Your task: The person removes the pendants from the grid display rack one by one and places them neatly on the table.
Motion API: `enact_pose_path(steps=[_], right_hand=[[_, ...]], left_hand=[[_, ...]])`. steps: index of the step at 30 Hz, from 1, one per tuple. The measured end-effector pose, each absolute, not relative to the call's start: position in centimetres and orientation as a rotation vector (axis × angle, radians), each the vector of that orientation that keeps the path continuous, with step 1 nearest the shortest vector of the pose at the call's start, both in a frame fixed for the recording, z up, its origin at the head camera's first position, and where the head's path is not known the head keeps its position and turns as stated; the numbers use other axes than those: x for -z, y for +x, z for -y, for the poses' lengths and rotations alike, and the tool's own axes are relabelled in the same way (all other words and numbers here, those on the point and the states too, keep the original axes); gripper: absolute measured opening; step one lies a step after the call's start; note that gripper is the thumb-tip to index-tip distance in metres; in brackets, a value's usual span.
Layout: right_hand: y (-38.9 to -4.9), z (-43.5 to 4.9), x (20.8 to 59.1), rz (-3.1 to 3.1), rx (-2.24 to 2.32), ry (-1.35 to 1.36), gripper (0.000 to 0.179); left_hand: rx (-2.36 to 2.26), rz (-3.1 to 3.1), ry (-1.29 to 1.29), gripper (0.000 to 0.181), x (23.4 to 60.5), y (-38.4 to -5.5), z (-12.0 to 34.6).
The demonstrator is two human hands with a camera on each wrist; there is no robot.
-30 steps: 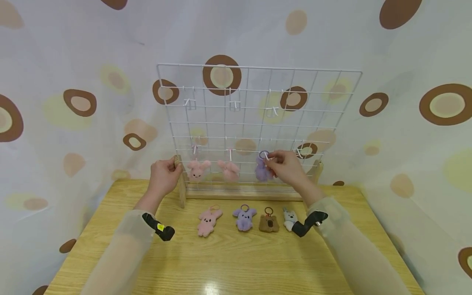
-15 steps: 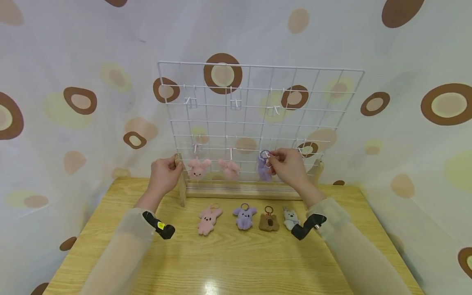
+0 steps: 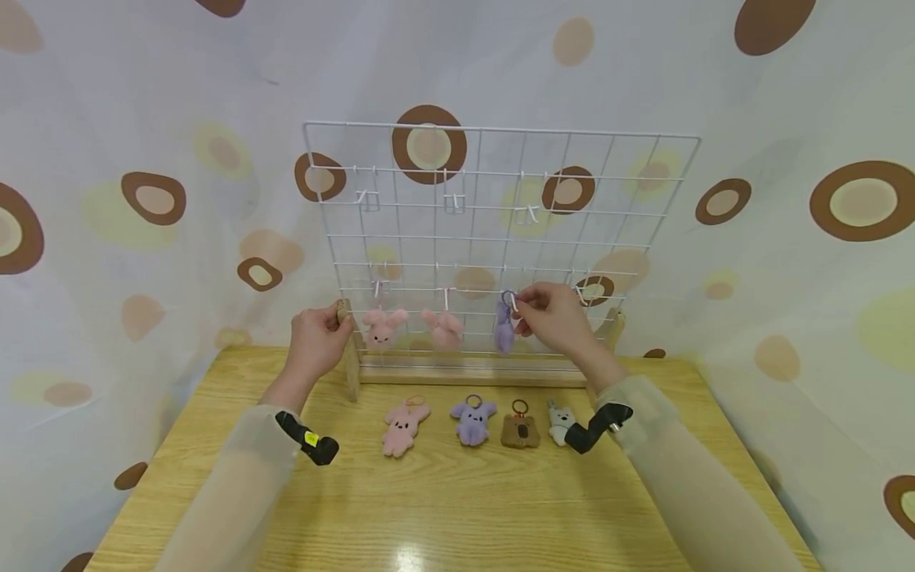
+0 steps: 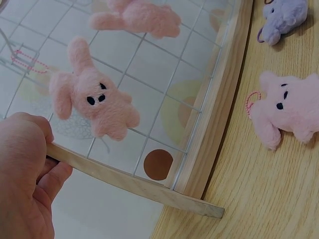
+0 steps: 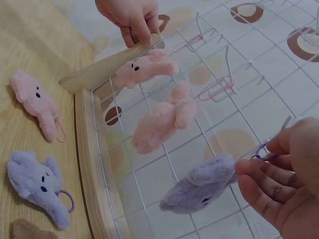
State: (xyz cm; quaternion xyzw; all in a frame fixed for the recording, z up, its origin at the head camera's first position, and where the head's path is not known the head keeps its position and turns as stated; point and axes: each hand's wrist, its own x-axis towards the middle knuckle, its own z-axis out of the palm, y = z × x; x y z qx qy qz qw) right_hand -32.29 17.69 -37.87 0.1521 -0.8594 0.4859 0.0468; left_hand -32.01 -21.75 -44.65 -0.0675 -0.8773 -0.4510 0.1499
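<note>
My right hand (image 3: 557, 322) pinches the purple ring (image 5: 260, 158) of a purple plush keychain (image 3: 504, 334) at a white hook on the wire grid rack (image 3: 472, 238). The purple plush hangs side-on against the grid, below the fingers. With thumb and fingers, my left hand (image 3: 319, 343) grips the top of the rack's left wooden upright (image 4: 134, 181). Between the hands, two pink plush keychains hang from hooks by pink bead chains: one faces forward (image 3: 384, 330), the other is turned away (image 5: 162, 122).
On the wooden table (image 3: 429, 508) before the rack lie a pink plush (image 3: 403, 429), a purple plush (image 3: 473, 423), a brown plush (image 3: 520, 430) and a white plush (image 3: 561, 425). Bare hooks (image 3: 454, 202) sit higher on the grid. A patterned curtain (image 3: 214, 95) hangs behind.
The hanging purple plush has turned from broadside to edge-on. My right hand has shifted slightly up, with its fingers still at the ring. The left hand stays on the upright.
</note>
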Motion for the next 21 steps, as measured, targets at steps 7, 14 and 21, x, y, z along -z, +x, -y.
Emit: enact_pose_path(steps=[7, 14, 21], right_hand=[[-32.6, -17.9, 37.8, 2.688, -1.437, 0.597, 0.022], [-32.1, -18.4, 37.4, 2.700, -1.436, 0.670, 0.023], [-31.0, -18.5, 36.6, 2.718, -1.436, 0.691, 0.022]], left_hand=[[1.283, 2.521, -0.201, 0.028, 44.5, -32.0, 21.7], [1.303, 2.529, -0.198, 0.028, 44.3, -31.9, 21.6], [1.314, 2.526, -0.193, 0.030, 44.4, -31.8, 21.7]])
